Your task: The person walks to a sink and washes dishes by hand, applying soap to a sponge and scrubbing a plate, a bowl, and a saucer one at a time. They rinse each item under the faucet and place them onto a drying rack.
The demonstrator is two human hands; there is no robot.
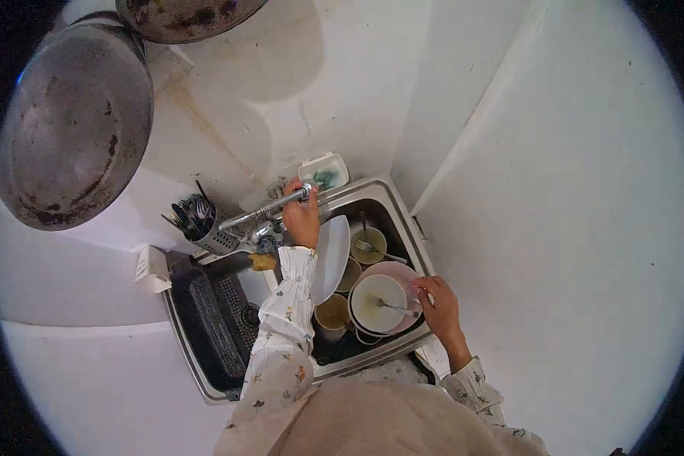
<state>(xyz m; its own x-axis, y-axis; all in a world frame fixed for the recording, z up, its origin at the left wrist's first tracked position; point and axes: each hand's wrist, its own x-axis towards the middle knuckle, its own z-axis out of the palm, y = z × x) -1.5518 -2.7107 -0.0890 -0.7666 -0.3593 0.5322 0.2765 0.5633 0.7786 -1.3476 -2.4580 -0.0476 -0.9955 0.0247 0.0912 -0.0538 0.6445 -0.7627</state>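
My left hand (pixel 302 220) is closed around the end of a flexible metal faucet hose (pixel 262 213) above the sink (pixel 391 199). My right hand (pixel 439 310) pinches the rim of a pink plate (pixel 403 275) at the sink's right side. On or against that plate sits a white bowl (pixel 374 292) holding cloudy liquid and a fork (pixel 395 306). A large white plate (pixel 333 254) stands tilted on edge beside my left forearm. Behind the bowl, a cup (pixel 368 245) contains another fork, and a mug (pixel 331 313) of brownish liquid stands to its left.
A steel cutlery holder (pixel 219 242) full of forks stands behind the left basin. That basin holds a black rack or tray (pixel 213 327). A yellow sponge (pixel 263 262) lies near the divider, and a soap dish (pixel 324 172) sits at the back. Blackened pans (pixel 76 125) hang upper left.
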